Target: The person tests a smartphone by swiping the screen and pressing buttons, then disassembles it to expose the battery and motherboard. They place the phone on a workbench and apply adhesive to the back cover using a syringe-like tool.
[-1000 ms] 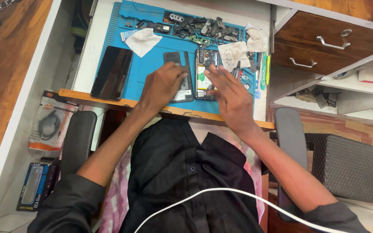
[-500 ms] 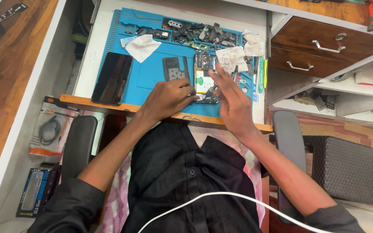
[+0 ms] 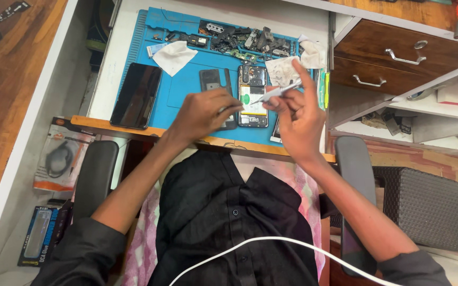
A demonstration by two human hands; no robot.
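a: where are the two hands of the person?

b: both are above the blue work mat [image 3: 186, 90], over its near edge. the right hand [image 3: 298, 114] is lifted and its fingers are pinched together on a thin silver tool [image 3: 278, 92], maybe tweezers. the tip of the tool points to the left, over the opened phone [image 3: 253, 96].

a: and the left hand [image 3: 202, 112]?

b: it is curled, with the fingertips close together near the tip of the tool. something small may be between them, but this cannot be told from the view. the hand covers the lower part of a dark flat part [image 3: 211, 82] that lies just beside the opened phone.

a: where does the opened phone lie?

b: flat on the mat, near its right side, with the inside facing up. a green spot and a pale battery are visible inside it.

a: what else is on the mat?

b: a black phone [image 3: 136, 95] lies on the left edge of the mat. a white cloth [image 3: 174, 56] is behind it. a heap of small dark parts [image 3: 245, 39] is along the far edge, and crumpled tissue [image 3: 284, 70] is beside the opened phone. wooden drawers [image 3: 398, 55] are at the right.
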